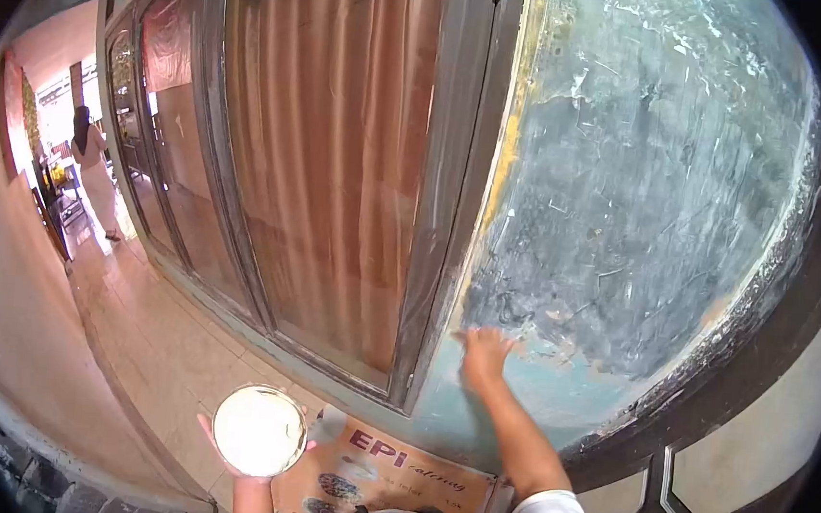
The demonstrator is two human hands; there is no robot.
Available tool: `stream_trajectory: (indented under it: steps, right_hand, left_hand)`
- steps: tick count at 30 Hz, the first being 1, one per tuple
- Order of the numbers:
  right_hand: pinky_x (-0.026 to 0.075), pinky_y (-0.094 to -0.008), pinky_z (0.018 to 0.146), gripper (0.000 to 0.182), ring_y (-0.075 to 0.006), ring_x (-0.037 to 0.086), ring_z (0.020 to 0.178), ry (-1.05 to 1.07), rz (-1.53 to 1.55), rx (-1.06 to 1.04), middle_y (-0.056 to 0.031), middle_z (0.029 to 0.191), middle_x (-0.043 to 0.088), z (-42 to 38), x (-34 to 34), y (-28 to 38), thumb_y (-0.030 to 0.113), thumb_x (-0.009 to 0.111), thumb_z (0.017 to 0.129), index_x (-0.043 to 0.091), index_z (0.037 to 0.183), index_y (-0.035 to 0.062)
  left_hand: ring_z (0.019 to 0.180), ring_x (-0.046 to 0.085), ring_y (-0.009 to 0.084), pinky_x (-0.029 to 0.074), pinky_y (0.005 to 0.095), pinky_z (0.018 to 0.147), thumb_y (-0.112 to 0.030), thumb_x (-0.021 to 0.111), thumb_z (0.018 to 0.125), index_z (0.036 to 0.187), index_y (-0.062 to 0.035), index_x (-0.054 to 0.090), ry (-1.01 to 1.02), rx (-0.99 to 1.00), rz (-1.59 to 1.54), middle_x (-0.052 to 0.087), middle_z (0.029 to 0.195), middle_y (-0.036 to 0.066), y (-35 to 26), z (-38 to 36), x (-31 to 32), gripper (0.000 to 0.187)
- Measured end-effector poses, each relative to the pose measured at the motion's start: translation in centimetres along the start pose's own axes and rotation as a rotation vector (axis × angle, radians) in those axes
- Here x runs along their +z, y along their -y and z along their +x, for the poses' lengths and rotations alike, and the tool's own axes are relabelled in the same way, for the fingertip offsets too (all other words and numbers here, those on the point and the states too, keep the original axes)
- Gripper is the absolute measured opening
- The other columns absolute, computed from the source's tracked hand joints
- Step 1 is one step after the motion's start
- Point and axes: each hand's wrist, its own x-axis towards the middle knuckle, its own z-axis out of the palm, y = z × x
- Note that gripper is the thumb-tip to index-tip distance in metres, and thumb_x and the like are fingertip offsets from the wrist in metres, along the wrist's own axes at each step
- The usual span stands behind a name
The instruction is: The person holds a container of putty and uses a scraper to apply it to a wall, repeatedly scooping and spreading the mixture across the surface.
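My left hand (pixel 207 430) grips a round container (pixel 258 432) from below, with fingertips showing at both its sides. The container's top is bright white and overexposed, so its contents cannot be made out clearly. Up at the wall, my right hand (pixel 486 353) is closed close to the surface, beside the window frame. A small bit of something pokes out at its left, too blurred to name. Around that hand the wall (pixel 618 196) changes from rough grey, scraped-looking plaster above to pale turquoise paint (pixel 554 393) below.
A brown-framed window (pixel 321 172) with a curtain behind the glass stands left of the wall. An orange banner (pixel 393 477) lies below me. Dark panelled woodwork (pixel 702 472) is at the lower right. A person (pixel 96 169) stands far down the tiled walkway (pixel 154 333).
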Motion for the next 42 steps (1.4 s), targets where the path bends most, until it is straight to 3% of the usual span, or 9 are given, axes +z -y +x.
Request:
stream_trajectory:
  steps: [2, 7, 13, 16, 24, 29, 30, 38, 42]
  right_hand:
    - [0.033, -0.0566, 0.088, 0.02, -0.0349, 0.056, 0.109, 0.111, 0.107, 0.124, -0.0097, 0.108, 0.064, 5.7, -7.4, -0.3, 0.01, 0.072, 0.085, 0.068, 0.104, 0.0138]
    - [0.033, -0.0527, 0.087, 0.011, -0.0346, 0.055, 0.107, -0.367, 0.204, 0.193, -0.0093, 0.101, 0.064, 11.0, -17.0, -2.9, 0.011, 0.07, 0.089, 0.065, 0.098, 0.0105]
    - [0.033, -0.0702, 0.099, 0.02, -0.0396, 0.057, 0.123, 0.236, 0.073, 0.037, -0.0141, 0.113, 0.065, -0.6, -4.7, -0.7, 0.011, 0.069, 0.086, 0.068, 0.106, 0.011]
    - [0.036, -0.0624, 0.091, 0.023, -0.0358, 0.055, 0.115, 0.091, -0.059, -0.028, -0.0114, 0.112, 0.064, -0.4, -2.0, -1.9, 0.014, 0.069, 0.087, 0.069, 0.111, 0.0141]
    - [0.033, -0.0522, 0.084, 0.013, -0.0319, 0.055, 0.106, -0.42, 0.072, 0.143, -0.009, 0.103, 0.064, 12.5, -19.9, -4.8, 0.014, 0.069, 0.092, 0.066, 0.105, 0.0127]
    - [0.035, -0.0682, 0.096, 0.018, -0.0358, 0.056, 0.118, 0.14, 0.002, -0.033, -0.0099, 0.108, 0.065, -1.4, -4.7, -2.5, 0.014, 0.071, 0.086, 0.07, 0.104, 0.0135]
    - [0.034, -0.0717, 0.099, 0.025, -0.0369, 0.055, 0.12, 0.165, 0.024, -0.084, -0.0103, 0.108, 0.064, -3.3, -2.2, -3.3, 0.013, 0.075, 0.079, 0.07, 0.104, 0.0147]
    - [0.037, -0.0542, 0.083, 0.012, -0.0336, 0.056, 0.098, -0.362, 0.075, 0.038, -0.0098, 0.098, 0.062, 11.1, -17.9, -3.7, 0.008, 0.069, 0.083, 0.065, 0.093, 0.0121]
    - [0.039, -0.0548, 0.087, 0.014, -0.036, 0.057, 0.101, -0.209, 0.015, -0.007, -0.0106, 0.101, 0.062, 7.1, -13.4, -3.7, 0.01, 0.072, 0.082, 0.066, 0.095, 0.0121]
  left_hand:
    - [0.143, 0.033, 0.063, 0.029, 0.0951, 0.095, -0.096, 0.044, 0.082, 0.156, -0.0208, 0.05, 0.022, -0.001, 0.135, 0.036, 0.165, 0.02, -0.2, 0.0, -0.1, 0.105]
    - [0.143, 0.033, 0.0632, 0.031, 0.0942, 0.094, -0.095, 0.043, 0.083, 0.156, -0.0219, 0.049, -0.039, 0.018, -0.007, 0.039, 0.163, 0.021, 0.1, -0.4, -0.7, 0.104]
    - [0.142, 0.032, 0.0658, 0.031, 0.0967, 0.091, -0.094, 0.045, 0.083, 0.157, -0.0139, 0.047, -0.087, 0.042, -0.144, 0.039, 0.162, 0.024, 0.7, -0.4, -0.2, 0.108]
    - [0.143, 0.031, 0.0662, 0.031, 0.0965, 0.092, -0.093, 0.045, 0.084, 0.157, -0.0138, 0.046, -0.115, 0.04, -0.162, 0.039, 0.163, 0.024, 0.4, -0.4, 0.0, 0.108]
    - [0.145, 0.03, 0.0634, 0.029, 0.0939, 0.098, -0.094, 0.044, 0.084, 0.158, -0.0169, 0.046, -0.047, 0.023, -0.05, 0.037, 0.164, 0.024, 0.3, -1.0, -1.0, 0.107]
    - [0.142, 0.032, 0.0643, 0.031, 0.0942, 0.095, -0.094, 0.044, 0.083, 0.156, -0.0193, 0.049, 0.02, 0.041, 0.203, 0.036, 0.165, 0.023, -0.4, -1.1, -2.2, 0.104]
    - [0.142, 0.033, 0.064, 0.032, 0.0938, 0.094, -0.094, 0.044, 0.083, 0.154, -0.0198, 0.051, -0.059, 0.03, -0.073, 0.038, 0.163, 0.022, 0.0, -1.1, -1.0, 0.103]
    - [0.14, 0.036, 0.0658, 0.033, 0.0955, 0.091, -0.094, 0.045, 0.083, 0.156, -0.0183, 0.049, -0.187, 0.063, -0.161, 0.042, 0.161, 0.024, -0.6, -1.3, 0.4, 0.105]
    - [0.14, 0.035, 0.0656, 0.034, 0.0938, 0.091, -0.095, 0.045, 0.082, 0.155, -0.0172, 0.049, -0.105, 0.044, -0.062, 0.042, 0.161, 0.024, -0.1, -2.0, -0.8, 0.107]
